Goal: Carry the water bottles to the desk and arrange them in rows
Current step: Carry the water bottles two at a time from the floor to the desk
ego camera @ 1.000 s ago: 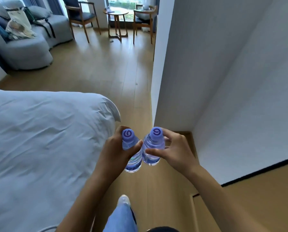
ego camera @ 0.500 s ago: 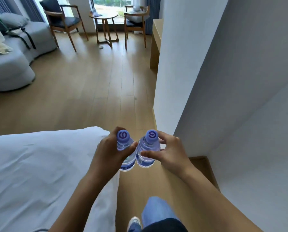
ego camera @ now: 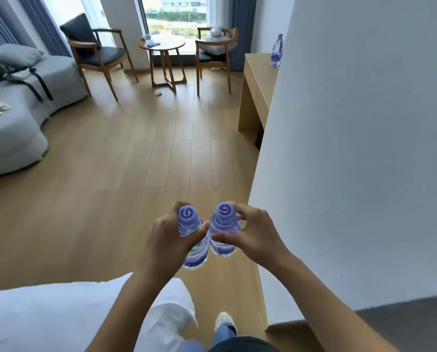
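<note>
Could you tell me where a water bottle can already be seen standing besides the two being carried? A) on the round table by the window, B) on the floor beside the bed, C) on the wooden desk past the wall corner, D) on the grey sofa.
C: a purple-capped bottle stands upright on the wooden desk, partly hidden by the white wall's edge, while the left hand and the right hand each grip one bottle.

A grey sofa (ego camera: 16,118) with a cushion (ego camera: 18,55) stands at the left. Two wooden chairs (ego camera: 95,50) (ego camera: 213,50) flank a round table (ego camera: 162,47) before the window (ego camera: 175,11). A white bed (ego camera: 59,318) lies near, a white wall (ego camera: 364,148) at the right.
</note>
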`<state>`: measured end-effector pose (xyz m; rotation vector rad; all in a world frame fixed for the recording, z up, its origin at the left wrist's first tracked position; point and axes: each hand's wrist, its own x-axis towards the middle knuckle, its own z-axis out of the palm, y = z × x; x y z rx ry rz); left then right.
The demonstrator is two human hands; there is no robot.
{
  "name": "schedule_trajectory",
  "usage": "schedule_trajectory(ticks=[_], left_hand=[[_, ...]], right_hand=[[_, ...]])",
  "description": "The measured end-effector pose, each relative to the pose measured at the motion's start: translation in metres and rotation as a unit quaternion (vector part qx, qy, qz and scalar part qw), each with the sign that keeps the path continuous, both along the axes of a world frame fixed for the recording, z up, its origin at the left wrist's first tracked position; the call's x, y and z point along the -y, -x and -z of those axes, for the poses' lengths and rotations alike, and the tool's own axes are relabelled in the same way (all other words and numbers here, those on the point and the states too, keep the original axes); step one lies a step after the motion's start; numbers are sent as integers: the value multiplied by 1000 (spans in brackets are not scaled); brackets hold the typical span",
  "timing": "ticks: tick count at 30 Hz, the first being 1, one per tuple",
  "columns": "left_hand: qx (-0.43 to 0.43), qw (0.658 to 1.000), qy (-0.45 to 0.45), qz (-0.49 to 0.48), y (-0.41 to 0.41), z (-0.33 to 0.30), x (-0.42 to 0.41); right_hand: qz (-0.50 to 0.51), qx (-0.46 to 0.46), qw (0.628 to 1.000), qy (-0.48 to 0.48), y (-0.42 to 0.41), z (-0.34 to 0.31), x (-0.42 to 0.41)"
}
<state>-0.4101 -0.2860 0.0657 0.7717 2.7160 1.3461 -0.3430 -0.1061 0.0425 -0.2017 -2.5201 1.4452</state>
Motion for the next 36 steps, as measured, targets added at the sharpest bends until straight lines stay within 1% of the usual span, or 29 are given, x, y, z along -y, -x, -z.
schedule_trajectory(ticks=[4,8,12,16,22,27,31,36], left_hand=[[-5,1000,-7,2,86,-8,-33],[19,1000,-7,0,172,-6,-61],[39,999,-4,25,276,1,-89],[20,998,19,57,383,-6,-119],[11,996,14,92,505,-19,-170],[17,994,5,109,595,-11,-228],[22,992,10,124,673,-3,-289],[23,989,19,148,766,-9,-373]], right_hand=[[2,2,1000,-2,90,-9,-34],[4,11,1000,5,172,-5,-63],[5,15,1000,2,269,0,-90],[37,18,999,9,366,-7,-116],[95,9,995,14,470,-17,-158],[120,19,992,29,551,-9,-209],[126,12,992,29,624,-3,-266],[148,-1,989,16,710,-10,-343]])
